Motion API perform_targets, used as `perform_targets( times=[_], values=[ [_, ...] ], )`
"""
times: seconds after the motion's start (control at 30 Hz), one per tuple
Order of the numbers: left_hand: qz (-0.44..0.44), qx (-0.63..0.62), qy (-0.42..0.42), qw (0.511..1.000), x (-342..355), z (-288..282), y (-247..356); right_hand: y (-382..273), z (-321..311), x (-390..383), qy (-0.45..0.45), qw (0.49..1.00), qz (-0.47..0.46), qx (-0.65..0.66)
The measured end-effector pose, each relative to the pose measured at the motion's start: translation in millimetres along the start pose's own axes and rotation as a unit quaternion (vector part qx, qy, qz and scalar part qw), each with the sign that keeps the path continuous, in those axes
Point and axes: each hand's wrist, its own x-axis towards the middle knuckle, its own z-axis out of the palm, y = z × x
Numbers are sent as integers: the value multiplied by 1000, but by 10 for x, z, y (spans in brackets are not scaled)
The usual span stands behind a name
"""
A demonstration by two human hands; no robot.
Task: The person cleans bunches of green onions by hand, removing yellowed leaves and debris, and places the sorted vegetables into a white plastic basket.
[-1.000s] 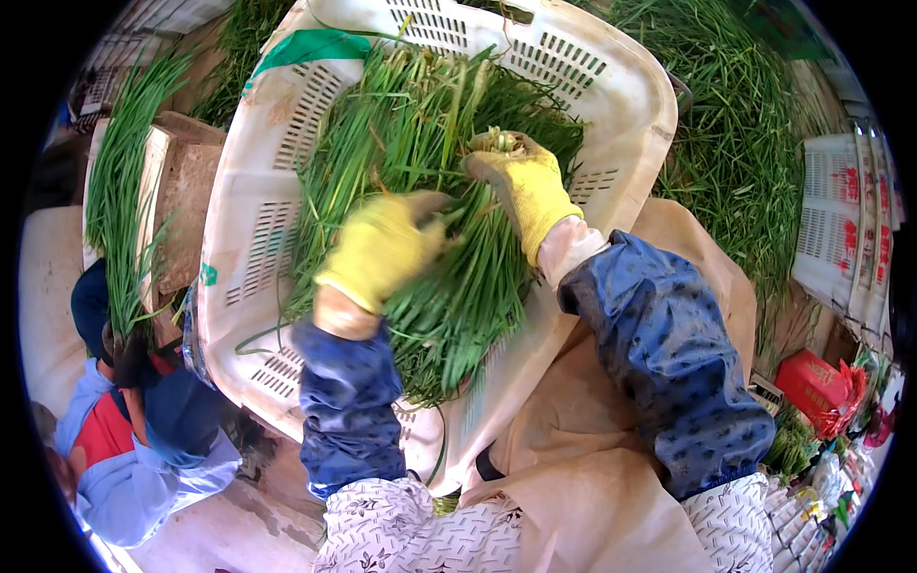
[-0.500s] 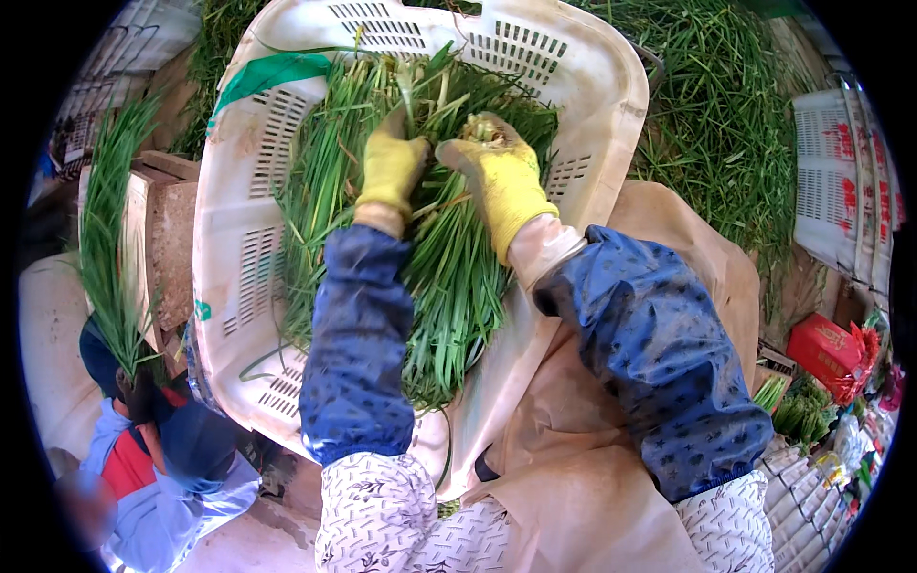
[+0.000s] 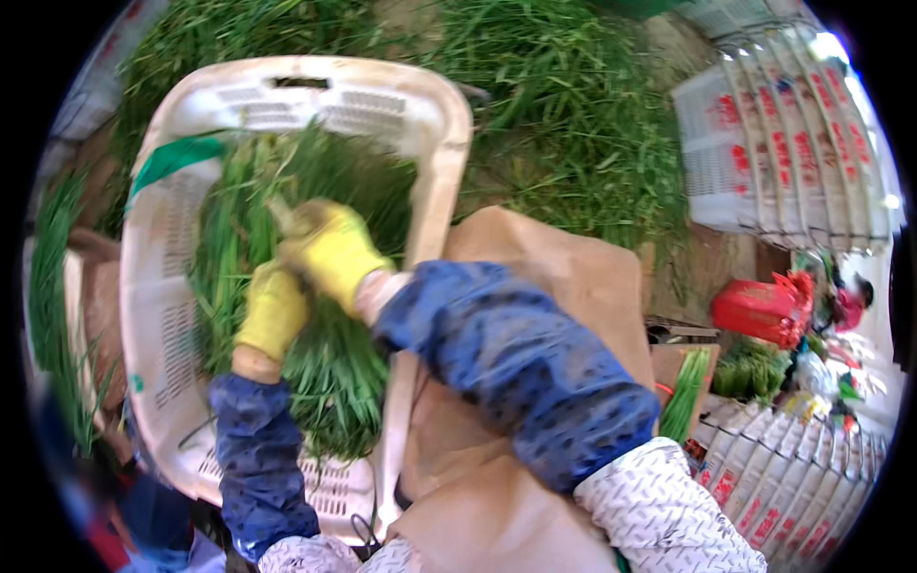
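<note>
Both my hands wear yellow gloves with dirty fingers, and they meet over a white slotted plastic basket (image 3: pixel 435 215). Long, thin, grass-like greens, resembling chives (image 3: pixel 334 401), fill it. My right hand (image 3: pixel 334 250) is closed around a bunch, pale stalk ends poking out past its fingers. Just below and to the left, my left hand (image 3: pixel 271 310) is closed against the same bunch, its fingertips partly hidden. Leaves fan out beneath the hands toward the basket's near end. Motion smears the fingers and the greens beside them.
A heap of loose greens (image 3: pixel 573 115) covers the ground beyond. Brown cloth (image 3: pixel 535 277) lies over my lap. White crates (image 3: pixel 783 143) are stacked at the right, near a red bag (image 3: pixel 764 307). Another person (image 3: pixel 158 516) sits at the lower left, beside more greens (image 3: pixel 57 296).
The view has swung right, so the basket sits further left. My right hand has come across to my left hand; they were apart before. The crates and red bag show more fully.
</note>
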Motion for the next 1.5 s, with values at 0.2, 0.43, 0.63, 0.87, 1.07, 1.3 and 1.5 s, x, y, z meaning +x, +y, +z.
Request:
perform_targets(
  times=[0.2, 0.43, 0.63, 0.87, 1.07, 1.3, 1.5],
  values=[
    [-39, -296, 246, 922, -362, 224, -350, -577, -610, 74, 41, 976, -35, 213],
    [-176, 241, 65, 952, -1015, 960, -962, -1395, -1324, -131, -118, 914, -141, 362],
    [-301, 51, 18, 952, -798, 736, -993, -1633, -2688, -294, -130, 933, -284, 180],
    [-80, -285, 342, 892, -86, -111, -351, -1149, -2674, -1291, -61, 924, -256, 278],
    [21, -463, 229, 856, 333, -79, 616, -915, -2692, -1648, -49, 912, -254, 320],
    [37, -364, -45, 929, 321, -353, 1454, -801, -2740, -1844, -54, 923, -261, 276],
    [-44, -420, -92, 902, 202, -364, 1189, -661, -2783, -1822, -67, 909, -267, 313]
  ],
)
